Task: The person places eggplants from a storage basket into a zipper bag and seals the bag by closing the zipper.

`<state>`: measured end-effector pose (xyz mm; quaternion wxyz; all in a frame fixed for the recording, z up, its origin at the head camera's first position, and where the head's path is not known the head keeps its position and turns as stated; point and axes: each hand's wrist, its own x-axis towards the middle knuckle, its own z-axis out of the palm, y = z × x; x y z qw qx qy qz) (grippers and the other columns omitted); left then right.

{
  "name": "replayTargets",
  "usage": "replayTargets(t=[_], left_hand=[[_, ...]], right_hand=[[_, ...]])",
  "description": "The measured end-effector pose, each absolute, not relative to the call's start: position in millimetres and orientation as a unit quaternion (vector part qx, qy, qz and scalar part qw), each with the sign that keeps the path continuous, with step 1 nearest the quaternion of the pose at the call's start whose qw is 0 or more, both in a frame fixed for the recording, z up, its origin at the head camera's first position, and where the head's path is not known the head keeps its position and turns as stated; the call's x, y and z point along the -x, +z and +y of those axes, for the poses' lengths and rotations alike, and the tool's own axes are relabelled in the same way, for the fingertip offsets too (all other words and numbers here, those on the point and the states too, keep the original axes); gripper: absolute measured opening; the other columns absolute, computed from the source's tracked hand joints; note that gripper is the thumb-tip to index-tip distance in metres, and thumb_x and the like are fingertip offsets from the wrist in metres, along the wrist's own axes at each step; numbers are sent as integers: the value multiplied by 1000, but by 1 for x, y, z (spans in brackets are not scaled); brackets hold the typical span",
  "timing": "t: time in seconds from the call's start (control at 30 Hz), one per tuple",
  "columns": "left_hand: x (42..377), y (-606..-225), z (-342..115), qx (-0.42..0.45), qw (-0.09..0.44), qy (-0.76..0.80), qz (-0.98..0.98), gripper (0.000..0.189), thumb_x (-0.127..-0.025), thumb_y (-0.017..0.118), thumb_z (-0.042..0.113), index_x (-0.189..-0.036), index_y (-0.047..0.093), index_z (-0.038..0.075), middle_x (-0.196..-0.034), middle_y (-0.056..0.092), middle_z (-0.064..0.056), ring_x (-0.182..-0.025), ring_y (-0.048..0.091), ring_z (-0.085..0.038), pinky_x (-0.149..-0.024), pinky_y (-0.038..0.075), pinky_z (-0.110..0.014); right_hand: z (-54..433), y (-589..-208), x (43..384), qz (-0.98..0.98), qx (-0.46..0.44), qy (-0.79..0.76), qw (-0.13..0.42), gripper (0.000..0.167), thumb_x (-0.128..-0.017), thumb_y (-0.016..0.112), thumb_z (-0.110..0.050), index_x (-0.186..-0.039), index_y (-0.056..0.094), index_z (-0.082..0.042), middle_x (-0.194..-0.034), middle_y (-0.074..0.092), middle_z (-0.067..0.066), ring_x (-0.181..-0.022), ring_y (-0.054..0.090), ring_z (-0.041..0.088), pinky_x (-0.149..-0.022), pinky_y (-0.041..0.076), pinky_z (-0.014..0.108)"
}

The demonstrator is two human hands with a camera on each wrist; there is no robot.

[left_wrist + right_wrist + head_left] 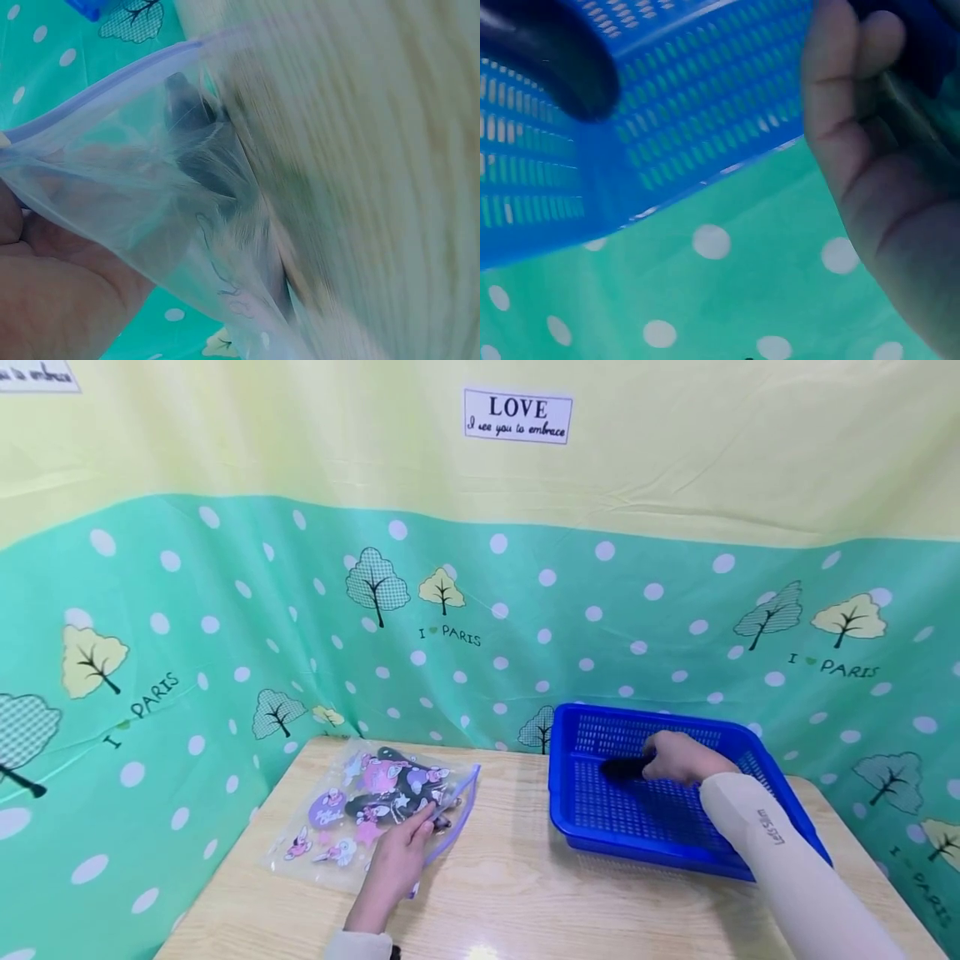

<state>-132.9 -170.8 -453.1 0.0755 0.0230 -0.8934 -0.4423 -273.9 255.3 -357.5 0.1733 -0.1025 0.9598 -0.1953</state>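
My left hand (396,860) pinches the open edge of a clear zip bag (300,835) with a purple closure strip, printed with pink and purple cartoon figures. Dark eggplants (378,806) lie inside the bag; in the left wrist view one stem end (180,94) shows through the film near the mouth. Over at the blue basket (645,852), my right hand (678,758) reaches in and grips one end of a dark eggplant (621,769). Its glossy rounded end (577,82) appears near a basket corner in the right wrist view, where its middle is out of frame.
The bag and basket stand on a light wooden table (495,877), bag at left, basket at right. A green and yellow printed curtain (465,568) hangs close behind the table and along its sides.
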Motion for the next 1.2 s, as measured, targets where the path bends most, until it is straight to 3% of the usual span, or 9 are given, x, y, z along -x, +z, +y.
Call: replayTargets(t=[0.17, 0.33, 0.4, 0.57, 0.77, 0.93, 1.2], left_hand=[[133, -454, -170, -23, 79, -444, -892, 37, -103, 57, 15, -141, 61, 13, -137, 59, -22, -106, 62, -31, -84, 51, -48], [133, -454, -168, -20, 82, -446, -891, 37, -104, 57, 15, -140, 61, 12, -136, 59, -22, -112, 62, -35, -86, 51, -50], [133, -454, -168, -21, 80, -446, -891, 37, -104, 57, 15, -140, 61, 13, -136, 59, -22, -110, 62, -34, -86, 51, -50], [133, -454, -168, -24, 72, -447, -891, 38, -104, 57, 16, -141, 61, 13, -138, 59, -22, -105, 62, -31, -81, 51, -47], [133, -456, -169, -21, 83, -448, -890, 37, -104, 57, 14, -140, 61, 12, -136, 59, -23, -109, 63, -36, -82, 53, -49], [132, -457, -169, -24, 79, -454, -887, 36, -104, 57, 14, -140, 62, 13, -136, 60, -22, -99, 62, -30, -71, 50, -38], [133, -456, -169, -13, 88, -449, -889, 36, -103, 57, 14, -139, 63, 11, -135, 61, -22, -101, 62, -28, -83, 51, -46]], right_hand=[[248, -347, 272, 966, 98, -204, 129, 46, -94, 70, -14, -130, 58, 11, -103, 63, 19, -48, 46, 16, -46, 46, 33], [248, -341, 269, 980, 92, -159, 71, 40, -91, 76, -25, -110, 64, 9, -99, 65, 20, -76, 59, 29, -65, 53, 46], [248, -340, 268, 984, 78, -150, 60, 38, -91, 76, -27, -104, 64, 6, -94, 65, 18, -80, 59, 32, -67, 52, 49], [246, -340, 264, 990, 43, -132, 19, 28, -92, 75, -23, -87, 58, -2, -76, 56, 10, -67, 54, 29, -57, 47, 44], [240, -348, 264, 988, 52, -130, -61, 35, -93, 76, -26, -81, 52, -5, -64, 52, 8, -53, 53, 24, -44, 42, 38], [233, -352, 269, 983, 58, -170, -31, 37, -93, 75, -33, -82, 52, -6, -65, 50, 5, -55, 49, 22, -48, 38, 35], [224, -357, 275, 968, 56, -240, 49, 31, -96, 68, -29, -98, 55, -1, -71, 49, 5, -60, 46, 20, -54, 39, 35]])
